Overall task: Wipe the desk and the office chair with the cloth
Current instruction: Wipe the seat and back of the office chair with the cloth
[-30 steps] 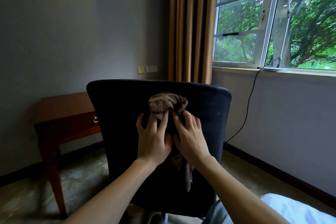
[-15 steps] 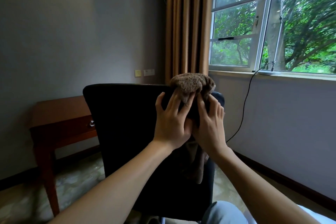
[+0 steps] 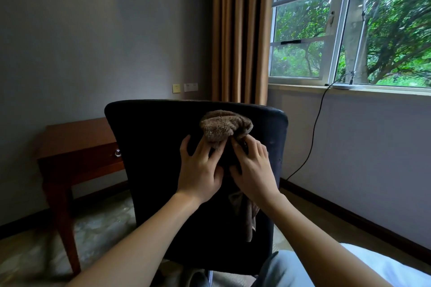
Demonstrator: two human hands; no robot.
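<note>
View from a head-worn camera looking forward and down at a person's two bare forearms reaching to the back of a black upholstered office chair (image 3: pixel 151 147), which faces away and fills the middle of the scene. A brown fluffy terry cloth (image 3: pixel 225 127) is bunched into a thick pad high on the backrest, just under its top edge and right of centre, with a loose tail hanging down between the wrists. The left hand (image 3: pixel 200 170) lies flat on the backrest with its fingers (image 3: pixel 186 147) straight and spread apart, the inner ones pressing on the lower edge of the pad, probably to keep it firm against the fabric. The right hand (image 3: pixel 253 170) sits just beside it, fingers bent and close together, tips tucked into a fold of the cloth, seemingly gripping it to steer the rubbing. Using both hands side by side likely gives even pressure on an upright surface that could give way. Behind the chair to the left, against a grey wall, stands a reddish-brown wooden desk (image 3: pixel 77 142) with a metal ring pull (image 3: pixel 118 153) on its drawer, well apart from the cloth. A tan curtain (image 3: pixel 240 30) hangs beside a white-framed window (image 3: pixel 335 37) showing green trees, and a black cable (image 3: pixel 312 137) runs down from the sill. The chair-wiping step appears to be under way
</note>
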